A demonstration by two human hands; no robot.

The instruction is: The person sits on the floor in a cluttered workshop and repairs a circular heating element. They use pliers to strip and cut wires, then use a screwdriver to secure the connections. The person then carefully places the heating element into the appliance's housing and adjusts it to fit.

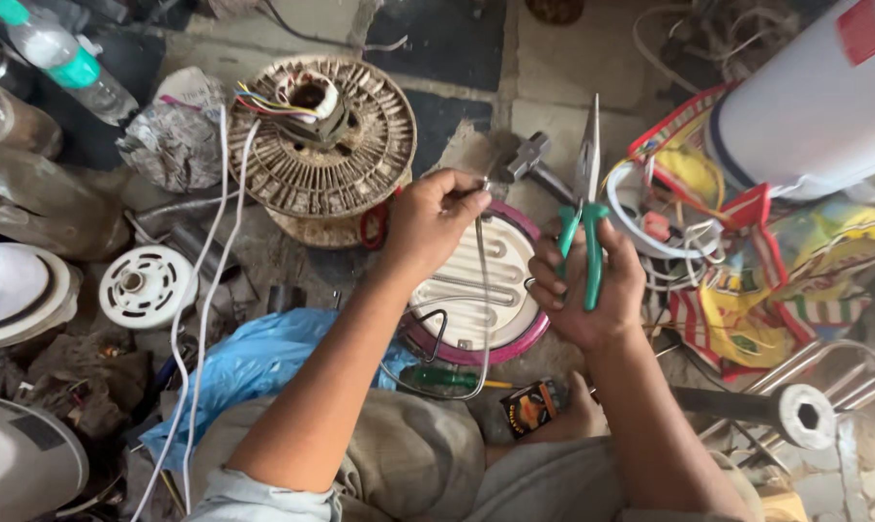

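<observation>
My left hand (430, 220) pinches the top end of a thin bent metal wire (483, 300) that hangs down in a loop over a round white heating plate (466, 290) with a pink rim. My right hand (592, 290) grips green-handled long-nose pliers (586, 208), their jaws pointing up and away from me. The plate lies on the floor between my two hands, just beyond my knees.
A rusty round motor winding (321, 135) with coloured leads lies beyond my left hand. A hammer (529, 164) rests behind the plate. A green screwdriver (447, 379) and a small box (532, 406) lie near my knee. A white cylinder (815, 97), cloth bag (747, 280), plastic bottle (65, 63), blue plastic sheet (254, 362).
</observation>
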